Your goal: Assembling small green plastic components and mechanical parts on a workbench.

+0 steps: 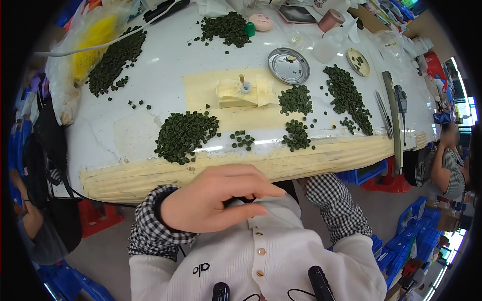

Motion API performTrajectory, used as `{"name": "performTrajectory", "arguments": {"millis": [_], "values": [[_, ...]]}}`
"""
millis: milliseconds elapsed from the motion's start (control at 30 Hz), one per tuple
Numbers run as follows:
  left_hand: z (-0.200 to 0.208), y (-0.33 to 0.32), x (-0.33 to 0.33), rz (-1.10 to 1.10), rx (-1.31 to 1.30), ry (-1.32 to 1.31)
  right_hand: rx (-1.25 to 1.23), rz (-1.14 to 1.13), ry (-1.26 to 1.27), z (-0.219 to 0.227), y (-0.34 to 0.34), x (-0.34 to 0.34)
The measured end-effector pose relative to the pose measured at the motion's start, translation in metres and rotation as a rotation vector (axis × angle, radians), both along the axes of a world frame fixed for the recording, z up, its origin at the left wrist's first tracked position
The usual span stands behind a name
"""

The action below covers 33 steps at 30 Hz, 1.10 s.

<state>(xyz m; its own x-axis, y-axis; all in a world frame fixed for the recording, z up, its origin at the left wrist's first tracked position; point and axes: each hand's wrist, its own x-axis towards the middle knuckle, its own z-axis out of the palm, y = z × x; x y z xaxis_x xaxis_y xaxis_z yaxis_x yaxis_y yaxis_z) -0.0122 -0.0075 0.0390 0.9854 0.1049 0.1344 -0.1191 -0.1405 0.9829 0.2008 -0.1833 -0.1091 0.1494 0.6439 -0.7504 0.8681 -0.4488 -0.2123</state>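
One left hand (213, 198): thumb and fingers parted.
Right hand (303, 182): finger state, cannot tell.
Round dark-green pieces (185, 136), 11 o'clock: keep heaps separate.

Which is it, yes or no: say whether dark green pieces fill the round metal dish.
No, the round metal dish is mostly bare, with dark green pieces lying outside it.

Dark lettering (201, 270), one short line, legible, on white buttoned cardigan (231, 251); sits on wearer's left side of chest, beside button row
Small dark writing (390, 44) on translucent plastic bag (389, 37), far right part of white table (165, 60); too small to make out
Faint marks on pink oval object (261, 22), far edge of table; not legible
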Motion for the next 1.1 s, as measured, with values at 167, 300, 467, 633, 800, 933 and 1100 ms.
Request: {"name": "performTrajectory", "arguments": {"millis": [167,300,467,633,800,933,1100], "values": [[0.000,0.013,-0.037,0.498,0.086,-0.005,0.466,0.326,0.722,0.125,-0.018,0.011],[-0.011,0.013,-0.040,0.710,0.129,-0.019,1.169,0.230,0.058,0.156,0.015,0.004],[-0.016,0.007,-0.055,0.871,0.251,0.079,1.319,0.288,-0.250,0.130,0.048,-0.004],[-0.024,0.006,-0.050,0.921,0.582,0.073,1.354,0.283,-0.250,0.120,0.051,-0.006],[-0.025,0.007,-0.016,0.843,0.943,-0.002,1.344,0.276,-0.244,0.126,0.055,-0.009],[-0.033,0.011,-0.006,0.816,1.083,0.035,1.329,0.299,-0.217,0.125,0.057,-0.006],[-0.033,0.016,-0.006,0.793,1.181,0.033,1.324,0.364,-0.192,0.125,0.060,-0.002]]}}
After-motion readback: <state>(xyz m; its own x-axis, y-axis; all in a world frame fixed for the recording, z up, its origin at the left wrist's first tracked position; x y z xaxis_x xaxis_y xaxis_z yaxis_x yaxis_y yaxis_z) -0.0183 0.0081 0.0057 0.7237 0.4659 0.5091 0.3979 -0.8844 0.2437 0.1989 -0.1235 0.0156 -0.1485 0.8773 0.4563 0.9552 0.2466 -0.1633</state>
